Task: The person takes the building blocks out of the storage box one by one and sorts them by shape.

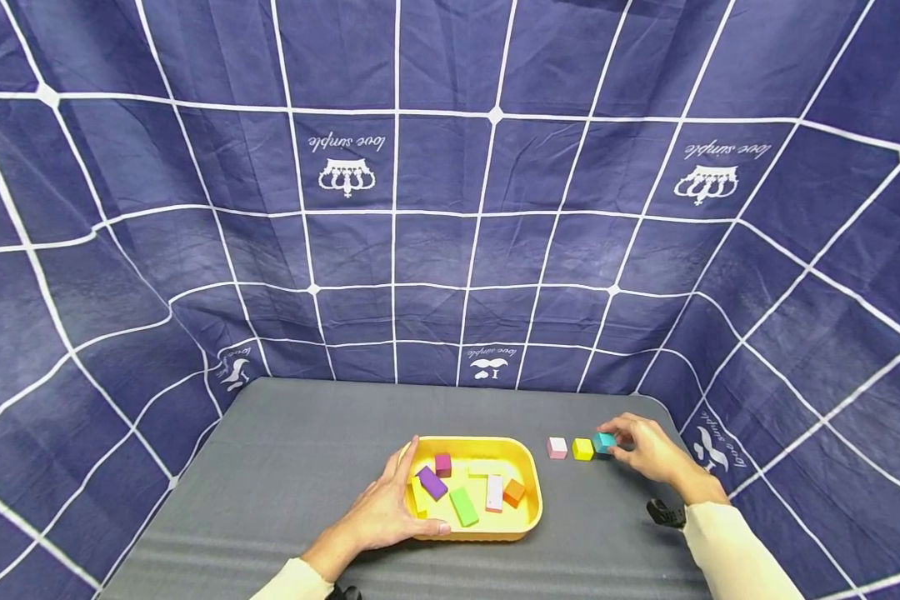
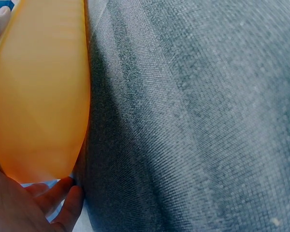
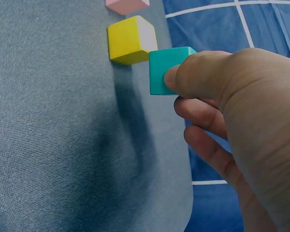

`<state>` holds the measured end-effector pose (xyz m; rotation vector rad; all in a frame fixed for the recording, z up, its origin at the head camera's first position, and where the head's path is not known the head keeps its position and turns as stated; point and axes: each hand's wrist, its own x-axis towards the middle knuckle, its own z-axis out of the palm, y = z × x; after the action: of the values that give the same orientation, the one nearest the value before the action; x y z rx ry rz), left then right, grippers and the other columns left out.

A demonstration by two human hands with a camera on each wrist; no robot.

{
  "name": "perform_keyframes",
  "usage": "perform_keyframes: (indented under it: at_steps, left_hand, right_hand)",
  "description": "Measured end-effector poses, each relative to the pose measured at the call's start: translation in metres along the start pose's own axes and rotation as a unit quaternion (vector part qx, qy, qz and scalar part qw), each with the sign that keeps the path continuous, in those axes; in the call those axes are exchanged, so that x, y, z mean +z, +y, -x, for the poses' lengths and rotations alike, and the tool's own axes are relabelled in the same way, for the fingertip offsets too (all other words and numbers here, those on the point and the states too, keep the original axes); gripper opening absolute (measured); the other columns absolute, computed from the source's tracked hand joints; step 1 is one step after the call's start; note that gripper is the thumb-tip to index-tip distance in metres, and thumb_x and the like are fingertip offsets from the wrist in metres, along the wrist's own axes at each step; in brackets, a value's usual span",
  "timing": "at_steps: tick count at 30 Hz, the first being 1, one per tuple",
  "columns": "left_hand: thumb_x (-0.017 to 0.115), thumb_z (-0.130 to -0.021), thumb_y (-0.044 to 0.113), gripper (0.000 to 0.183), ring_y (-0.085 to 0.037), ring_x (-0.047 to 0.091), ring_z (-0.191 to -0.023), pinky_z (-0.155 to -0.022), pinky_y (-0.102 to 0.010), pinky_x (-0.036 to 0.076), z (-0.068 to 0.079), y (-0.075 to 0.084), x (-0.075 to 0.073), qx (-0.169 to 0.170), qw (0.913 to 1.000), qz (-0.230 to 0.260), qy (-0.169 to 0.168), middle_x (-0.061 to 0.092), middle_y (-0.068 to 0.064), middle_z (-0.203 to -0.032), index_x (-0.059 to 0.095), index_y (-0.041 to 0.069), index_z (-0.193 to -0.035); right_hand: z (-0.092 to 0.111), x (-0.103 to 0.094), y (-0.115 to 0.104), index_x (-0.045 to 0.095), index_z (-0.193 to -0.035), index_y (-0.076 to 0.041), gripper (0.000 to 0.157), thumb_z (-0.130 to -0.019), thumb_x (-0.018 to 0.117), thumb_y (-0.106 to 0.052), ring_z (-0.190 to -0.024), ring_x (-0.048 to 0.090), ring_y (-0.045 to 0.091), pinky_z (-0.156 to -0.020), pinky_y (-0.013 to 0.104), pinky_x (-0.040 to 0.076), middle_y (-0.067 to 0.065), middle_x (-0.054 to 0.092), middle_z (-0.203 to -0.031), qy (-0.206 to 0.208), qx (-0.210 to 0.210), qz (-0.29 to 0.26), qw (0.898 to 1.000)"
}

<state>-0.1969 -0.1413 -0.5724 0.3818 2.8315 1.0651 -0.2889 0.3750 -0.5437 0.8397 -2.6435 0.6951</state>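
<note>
My left hand (image 1: 386,507) holds the left end of a yellow plastic tray (image 1: 537,492), thumb over the near rim and fingers along the outer wall. In the left wrist view the wall of the tray (image 2: 43,96) fills the left side. Between thumb and fingertips, my right hand (image 1: 648,448) pinches a teal cube (image 3: 160,72) at the right of the table. Beside it, a yellow cube (image 1: 582,450) and a pink cube (image 1: 557,448) with a pale top stand in a row. Part of the teal cube is hidden behind the thumb.
Inside the tray lie a magenta cube (image 1: 442,464), a purple block (image 1: 432,483), a green block (image 1: 463,507), a pink block (image 1: 494,493), an orange block (image 1: 513,492) and yellow blocks. A grey cloth (image 1: 307,450) covers the table. Blue gridded curtains (image 1: 435,250) enclose it behind and at both sides.
</note>
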Motion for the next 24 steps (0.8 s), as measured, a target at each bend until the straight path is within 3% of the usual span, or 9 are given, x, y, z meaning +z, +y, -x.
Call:
perform_keyframes:
  at_steps: [11,18,24]
  left_hand:
    - [0.103,-0.071,0.076,0.154,-0.049,0.069,-0.137,-0.114,-0.077,0.055,-0.001,0.000,-0.001,0.001,1.0000,0.000,0.003,0.038,-0.018,-0.187,0.020,0.020,-0.188]
    - [0.102,-0.071,0.076,0.154,-0.048,0.070,-0.136,-0.115,-0.077,0.054,0.000,0.001,0.000,-0.001,1.0000,0.002,-0.001,0.038,-0.018,-0.187,0.019,0.020,-0.189]
    - [0.103,-0.072,0.075,0.154,-0.049,0.070,-0.137,-0.115,-0.077,0.054,0.000,0.000,0.000,0.002,1.0000,0.001,-0.001,0.038,-0.019,-0.186,0.019,0.021,-0.189]
  right_hand:
    - [0.005,0.006,0.007,0.085,-0.119,-0.004,0.035,-0.087,0.095,0.007,-0.085,0.072,0.004,-0.075,0.027,0.062,0.002,0.077,-0.101,-0.039,0.061,-0.003,0.997]
    - [0.009,0.010,0.008,0.086,-0.117,-0.005,0.036,-0.085,0.096,0.007,-0.083,0.072,0.009,-0.074,0.030,0.061,0.000,0.077,-0.099,-0.033,0.064,0.007,0.997]
    - [0.011,0.013,0.009,0.087,-0.116,-0.005,0.035,-0.084,0.097,0.006,-0.082,0.067,0.004,-0.073,0.027,0.057,0.000,0.075,-0.097,-0.038,0.071,0.016,0.997]
